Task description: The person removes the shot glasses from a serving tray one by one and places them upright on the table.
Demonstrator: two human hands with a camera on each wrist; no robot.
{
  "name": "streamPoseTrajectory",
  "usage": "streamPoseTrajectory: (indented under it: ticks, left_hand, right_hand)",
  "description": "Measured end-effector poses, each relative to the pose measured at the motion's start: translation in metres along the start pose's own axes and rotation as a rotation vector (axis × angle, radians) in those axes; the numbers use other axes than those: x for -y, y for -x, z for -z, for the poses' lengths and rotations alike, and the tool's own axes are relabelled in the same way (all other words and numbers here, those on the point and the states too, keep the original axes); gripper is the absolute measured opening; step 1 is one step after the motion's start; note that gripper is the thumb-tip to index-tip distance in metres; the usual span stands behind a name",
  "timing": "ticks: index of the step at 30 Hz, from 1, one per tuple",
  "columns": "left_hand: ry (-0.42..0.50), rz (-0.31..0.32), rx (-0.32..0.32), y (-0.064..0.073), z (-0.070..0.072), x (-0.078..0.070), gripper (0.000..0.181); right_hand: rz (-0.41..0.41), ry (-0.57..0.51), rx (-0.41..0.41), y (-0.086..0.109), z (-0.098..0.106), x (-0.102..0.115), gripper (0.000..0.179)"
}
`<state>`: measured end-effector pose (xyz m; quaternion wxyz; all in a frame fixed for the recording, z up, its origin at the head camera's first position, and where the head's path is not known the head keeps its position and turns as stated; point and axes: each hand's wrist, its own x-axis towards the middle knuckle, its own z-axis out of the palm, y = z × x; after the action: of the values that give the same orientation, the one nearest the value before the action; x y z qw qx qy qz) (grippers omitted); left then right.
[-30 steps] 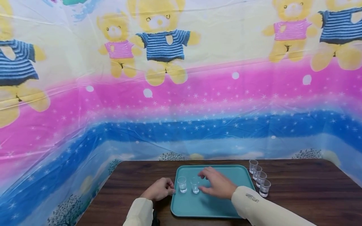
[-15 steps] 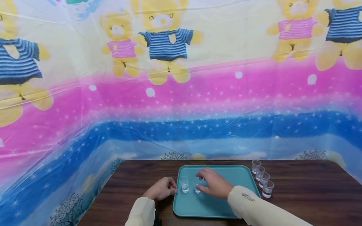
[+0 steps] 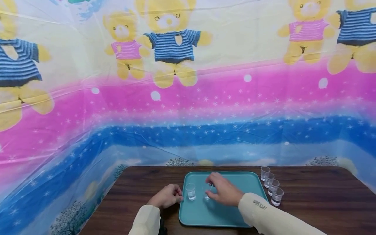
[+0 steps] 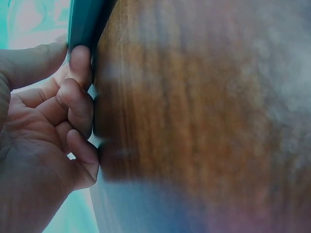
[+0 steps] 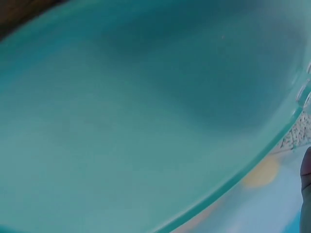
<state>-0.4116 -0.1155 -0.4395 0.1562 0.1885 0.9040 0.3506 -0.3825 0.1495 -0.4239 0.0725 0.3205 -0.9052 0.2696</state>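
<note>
On the left side of a teal tray stands a small clear shot glass. My right hand holds a second shot glass between thumb and fingers, over the tray just right of the first; the fingers partly cover it. Whether its base touches the tray I cannot tell. My left hand is at the tray's left edge. In the left wrist view its thumb and forefinger pinch the tray rim, the other fingers curled below. The right wrist view shows mostly bare tray and a sliver of finger.
Several more shot glasses stand in a slanting row on the dark wooden table, close to the tray's right edge. A printed cloth with teddy bears hangs behind the table and along its left side.
My right hand has closed on the second shot glass and shifted it slightly right. The left hand stays at the tray rim. The head view has swung a little.
</note>
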Motion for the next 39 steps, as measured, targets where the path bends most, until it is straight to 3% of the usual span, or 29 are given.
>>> streamPoseTrajectory:
  ticks: [5, 25, 39]
  left_hand:
    - [0.000, 0.015, 0.001, 0.000, 0.001, -0.001, 0.010]
    - [0.010, -0.036, 0.027, 0.003, 0.002, -0.002, 0.008]
    - [0.008, -0.050, 0.025, 0.004, 0.002, -0.005, 0.009]
  right_hand:
    - [0.017, 0.009, -0.032, 0.009, 0.013, -0.008, 0.022]
    - [-0.080, 0.147, -0.069, 0.059, 0.056, -0.044, 0.024]
    - [-0.143, 0.161, -0.097, 0.101, 0.084, -0.061, 0.024]
